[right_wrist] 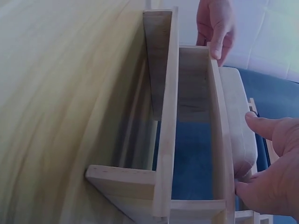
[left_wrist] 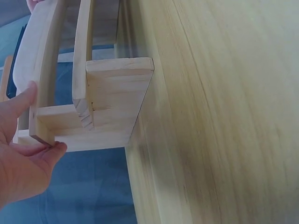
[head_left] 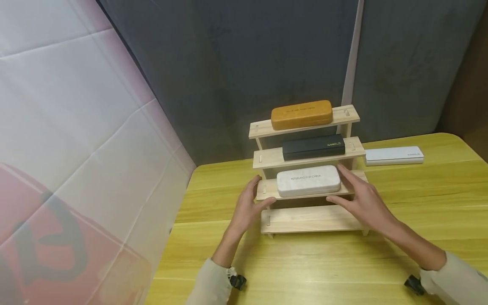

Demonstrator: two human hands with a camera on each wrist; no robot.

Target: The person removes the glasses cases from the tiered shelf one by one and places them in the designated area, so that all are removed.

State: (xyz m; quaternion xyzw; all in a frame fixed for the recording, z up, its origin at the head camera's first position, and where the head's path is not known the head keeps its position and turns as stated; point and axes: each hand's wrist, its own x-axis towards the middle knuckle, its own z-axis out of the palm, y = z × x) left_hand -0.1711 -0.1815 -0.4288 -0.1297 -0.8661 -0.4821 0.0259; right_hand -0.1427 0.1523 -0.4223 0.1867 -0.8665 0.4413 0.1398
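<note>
A white glasses case (head_left: 309, 181) with dark lettering lies on the third tier down of a stepped wooden display shelf (head_left: 305, 220). My left hand (head_left: 247, 207) grips the left end of that tier, its thumb at the front edge and its fingers around the end of the board. Around the case's right end my right hand (head_left: 364, 201) holds it, with thumb (right_wrist: 261, 123) at the front and fingertips at the end. Higher up sit a black case (head_left: 314, 147) and, on the top tier, an orange-brown case (head_left: 302, 115).
On the yellow wood-grain table (head_left: 305, 271), a slim white case (head_left: 394, 156) lies right of the shelf. A dark grey curtain (head_left: 236, 76) hangs behind, and a pale printed fabric wall (head_left: 76, 110) slants along the left.
</note>
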